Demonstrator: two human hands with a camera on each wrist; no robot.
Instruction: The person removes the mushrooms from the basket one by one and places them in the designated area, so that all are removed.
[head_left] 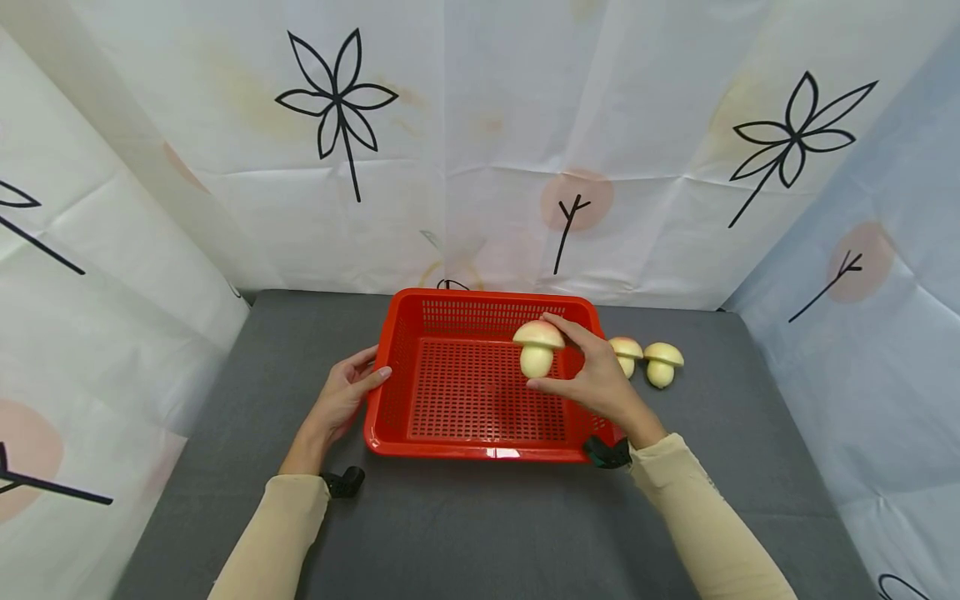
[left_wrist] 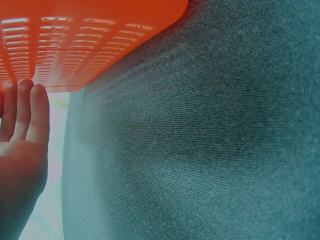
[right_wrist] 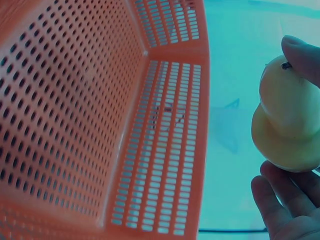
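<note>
A red plastic basket [head_left: 487,451] with a perforated floor and sides sits in the middle of the table. My left hand [head_left: 347,390] holds its left rim, thumb over the edge and fingers along the outer wall; in the left wrist view those fingers [left_wrist: 37,112] lie against the slotted side. Over the right part of the basket, my right hand [head_left: 596,373] grips a toy mushroom [head_left: 536,358] between thumb and fingers. It has a pale yellow stem and a cap tinged pink. The right wrist view shows the mushroom [right_wrist: 287,105] stem up, thumb on the stem end, fingertips at the cap.
Right of the basket, two more toy mushrooms lie on the grey table [head_left: 465,533]: one mushroom [head_left: 626,346] partly behind my right hand, another mushroom [head_left: 662,364] just beyond it. White cloth walls [head_left: 487,100] with flower drawings stand at the back and both sides.
</note>
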